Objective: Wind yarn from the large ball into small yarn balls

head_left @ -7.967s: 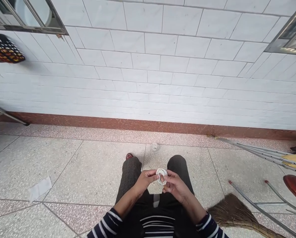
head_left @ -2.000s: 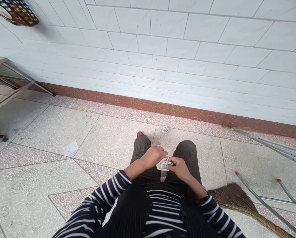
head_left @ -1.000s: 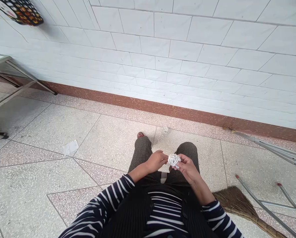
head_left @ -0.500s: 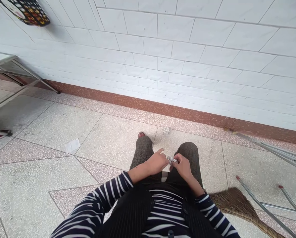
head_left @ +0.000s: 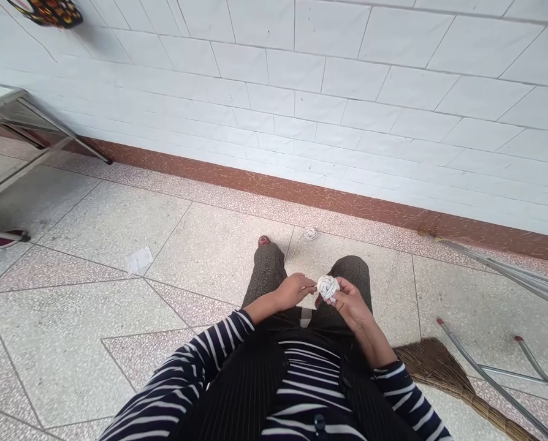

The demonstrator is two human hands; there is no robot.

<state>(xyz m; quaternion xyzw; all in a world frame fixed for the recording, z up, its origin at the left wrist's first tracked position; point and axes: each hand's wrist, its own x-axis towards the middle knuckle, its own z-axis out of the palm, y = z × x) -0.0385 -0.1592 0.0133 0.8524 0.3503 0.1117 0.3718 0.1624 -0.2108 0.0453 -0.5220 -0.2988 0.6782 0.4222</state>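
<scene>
My right hand [head_left: 353, 306] is closed around the edge of a white rose-shaped bundle [head_left: 328, 288], its folds turned up toward me between my knees. My left hand [head_left: 294, 291] has its fingers pinched together at the bundle's left side, where a thin white string seems to be held; the fingertips partly hide it. On the floor past my knees lies a small ball of white string [head_left: 309, 233]. A faint strand [head_left: 296, 246] runs from it toward my left hand.
A straw broom [head_left: 433, 367] lies at the lower right beside metal legs with red tips [head_left: 467, 355]. Folded metal tubing [head_left: 499, 266] rests near the wall. To the left are a metal-framed table [head_left: 48, 122] and a white paper scrap [head_left: 138, 260] on the floor.
The white bundle has turned so its rose-like face points up at me. My right hand has shifted its hold underneath, and the left hand's raised finger has folded in.
</scene>
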